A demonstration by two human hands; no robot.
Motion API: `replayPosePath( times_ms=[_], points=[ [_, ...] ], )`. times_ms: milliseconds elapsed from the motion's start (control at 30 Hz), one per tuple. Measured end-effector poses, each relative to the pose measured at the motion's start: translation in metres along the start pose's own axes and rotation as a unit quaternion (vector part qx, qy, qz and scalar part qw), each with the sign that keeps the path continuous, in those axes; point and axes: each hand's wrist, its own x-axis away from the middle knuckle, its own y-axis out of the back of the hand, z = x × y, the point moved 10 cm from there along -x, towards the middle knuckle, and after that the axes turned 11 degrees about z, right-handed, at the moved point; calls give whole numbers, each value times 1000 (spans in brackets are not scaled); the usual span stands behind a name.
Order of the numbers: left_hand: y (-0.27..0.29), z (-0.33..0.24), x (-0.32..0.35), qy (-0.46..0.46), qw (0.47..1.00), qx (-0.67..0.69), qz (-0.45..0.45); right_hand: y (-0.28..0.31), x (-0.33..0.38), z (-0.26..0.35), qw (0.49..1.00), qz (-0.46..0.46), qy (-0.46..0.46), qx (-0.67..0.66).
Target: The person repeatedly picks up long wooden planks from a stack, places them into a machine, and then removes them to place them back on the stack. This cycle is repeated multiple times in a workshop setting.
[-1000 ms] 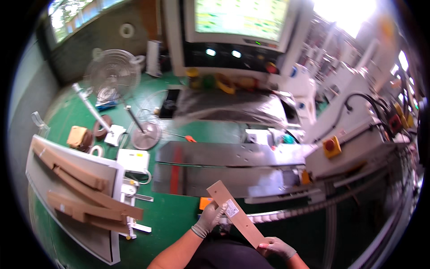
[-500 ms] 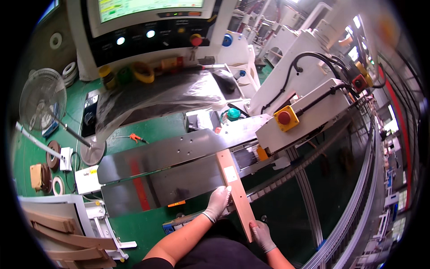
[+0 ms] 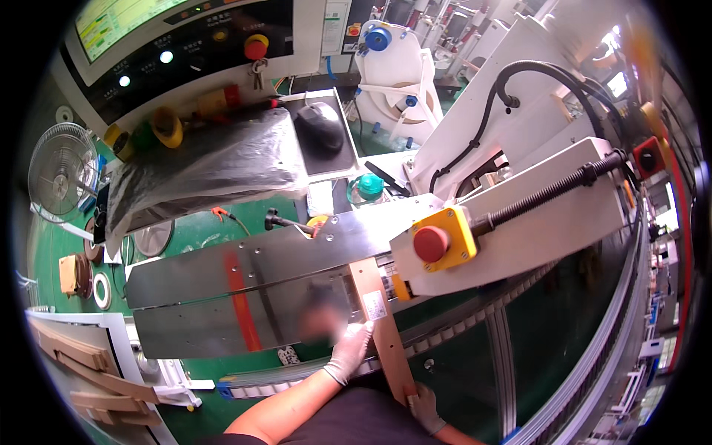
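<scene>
A long, narrow wooden board point(image 3: 394, 360) with small holes and a white label point(image 3: 374, 305) lies slantwise before me. Its far end rests on the metal table point(image 3: 194, 326), beside the white machine arm point(image 3: 512, 248). My left hand point(image 3: 350, 353), in a pale glove, grips the board's left edge just below the label. At the near end, my right hand point(image 3: 425, 409), also gloved, is closed around the board, with part of its fingers hidden. A red emergency button on a yellow box point(image 3: 443, 241) sits on the machine arm, just right of the board's far end.
A control panel point(image 3: 185, 55) stands at the far left, above a plastic-covered surface point(image 3: 215, 159) and a black mouse point(image 3: 320, 126). A teal-lidded jar point(image 3: 368, 188) sits behind the metal table. Wooden pieces point(image 3: 111, 378) lie at lower left. Metal rails point(image 3: 593, 326) curve along the right.
My view has shifted nearer the machine arm, which looks larger. The board's far end now lies close against the arm's front end. Both hands keep their hold on the board.
</scene>
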Motion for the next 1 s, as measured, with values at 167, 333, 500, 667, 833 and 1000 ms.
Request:
replayPosePath(
  times_ms=[167, 333, 500, 667, 833, 1000],
  points=[
    [-82, 2, -47, 82, 979, -134, 132, 52, -6, -64, 989, -8, 46, 142],
    [-150, -11, -84, -104, 992, -55, 47, 114, -27, -134, 994, -9, -99, 40],
    [-206, -5, -114, -5, 991, 118, 69, 168, -42, -174, 988, -38, -149, -20],
    [-259, -29, -125, 259, 939, 197, 109, 215, -37, -191, 971, -127, 57, 194],
    [-311, -27, -172, 44, 963, 134, 230, 280, -33, -247, 907, -311, -210, -189],
    [-294, 16, -144, -172, 881, -296, 328, 314, -33, -117, 872, -430, -77, 222]
  ],
)
